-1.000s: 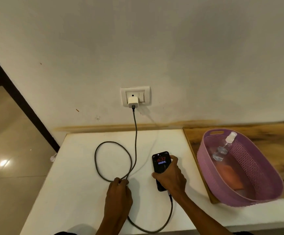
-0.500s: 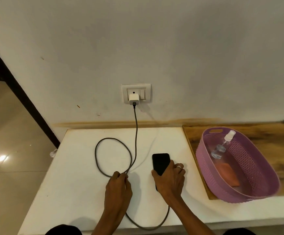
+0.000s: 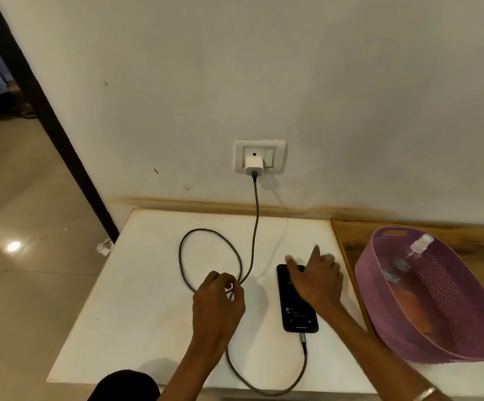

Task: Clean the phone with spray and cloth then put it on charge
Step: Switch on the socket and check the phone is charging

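Head view, looking down: I see the white table (image 3: 136, 308) filling the lower centre of the frame, with a purple basket (image 3: 379, 319) at lower right holding the spray bottle (image 3: 408, 256) and an orange cloth (image 3: 414, 311), both apparently put away. From the white charger (image 3: 254, 166) in the wall socket (image 3: 278, 146) at centre frame, the grey cable (image 3: 254, 227) drops to the table, loops left and curls round the near edge to the foot of the phone (image 3: 297, 311), which lies flat, screen up and dimly lit, just right of centre. My right hand (image 3: 317, 280) hovers over the phone's top end, fingers spread and loose, gripping nothing; whether they touch the glass I cannot tell. My left hand (image 3: 220, 299), just left of the phone, is curled with its fingertips pinching the cable where the loop crosses itself. As I judge it, charging is all but set. One risk lies in that left-hand pinch: a tug on the loop could drag the phone across the table or work the plug loose at either end. Another lies at the near edge, where the slack overhangs and could snag on my body.
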The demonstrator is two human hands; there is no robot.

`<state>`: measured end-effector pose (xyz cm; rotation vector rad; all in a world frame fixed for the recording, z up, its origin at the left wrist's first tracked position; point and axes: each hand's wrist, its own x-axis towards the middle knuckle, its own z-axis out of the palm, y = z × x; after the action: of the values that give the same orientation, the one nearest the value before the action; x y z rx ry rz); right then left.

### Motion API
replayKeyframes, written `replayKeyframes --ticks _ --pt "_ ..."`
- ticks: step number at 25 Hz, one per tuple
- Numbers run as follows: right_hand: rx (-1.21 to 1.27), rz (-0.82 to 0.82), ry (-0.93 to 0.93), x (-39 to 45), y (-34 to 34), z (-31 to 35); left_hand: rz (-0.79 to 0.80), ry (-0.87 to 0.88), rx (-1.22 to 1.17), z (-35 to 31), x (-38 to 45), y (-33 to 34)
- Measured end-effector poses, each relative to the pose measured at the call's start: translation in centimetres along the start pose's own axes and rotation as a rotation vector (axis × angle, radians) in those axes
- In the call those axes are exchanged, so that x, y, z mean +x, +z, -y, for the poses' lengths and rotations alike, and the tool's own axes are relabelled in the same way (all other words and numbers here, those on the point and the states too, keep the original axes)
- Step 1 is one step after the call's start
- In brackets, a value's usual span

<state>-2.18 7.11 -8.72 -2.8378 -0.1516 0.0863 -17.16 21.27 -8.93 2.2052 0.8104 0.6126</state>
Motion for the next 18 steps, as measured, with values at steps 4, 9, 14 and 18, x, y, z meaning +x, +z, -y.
replayKeyframes --ticks 4,9,14,18 --pt "0.142 -0.046 -0.189 7.0 -5.5 4.8 -0.055 -0.040 -0.030 0.2 1.0 -0.6" --pt "0.284 -0.169 -0.455 10.0 -8.9 11.1 -0.060 -0.072 -0.046 0.7 1.7 -0.3" --pt "-0.068 -0.305 -0.559 9.6 -7.5 12.8 -0.070 -0.092 -0.045 1.2 2.2 -0.5" --pt "-0.253 -0.261 -0.498 9.3 -5.9 12.2 -0.069 -0.078 -0.044 1.7 2.1 -0.4"
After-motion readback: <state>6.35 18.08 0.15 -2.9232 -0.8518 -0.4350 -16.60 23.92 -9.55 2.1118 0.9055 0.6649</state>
